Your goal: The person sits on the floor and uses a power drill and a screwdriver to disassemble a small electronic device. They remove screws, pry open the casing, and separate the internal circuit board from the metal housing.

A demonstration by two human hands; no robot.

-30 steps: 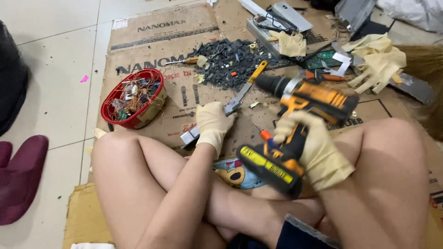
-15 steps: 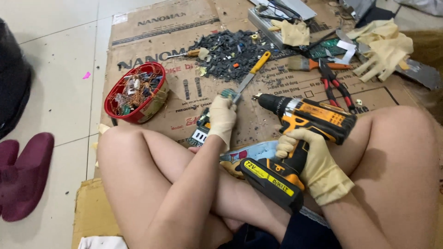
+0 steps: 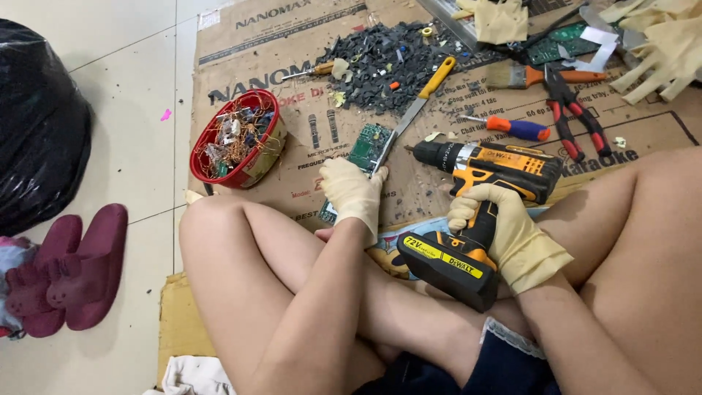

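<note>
Fingers point(image 3: 475, 208) of the right hand point(image 3: 504, 230) wrap the cordless drill point(image 3: 482, 197) grip, bit aimed at the green circuit board point(image 3: 363, 155); the left hand point(image 3: 352, 192) presses that board flat on the cardboard point(image 3: 292, 44). Best keep the left fingertips behind the bit's line and drill squarely.

Both gloves, on the left hand point(image 3: 354, 192) and the right hand point(image 3: 504, 232), are pale cream. The drill point(image 3: 482, 205) is orange-yellow and black. At centre lies a green circuit board point(image 3: 365, 150). The bowl point(image 3: 235, 139) at upper left is red, the slippers point(image 3: 69, 269) at lower left maroon, the bag point(image 3: 40, 124) glossy black, the cardboard point(image 3: 292, 51) brown with dark print.
</note>
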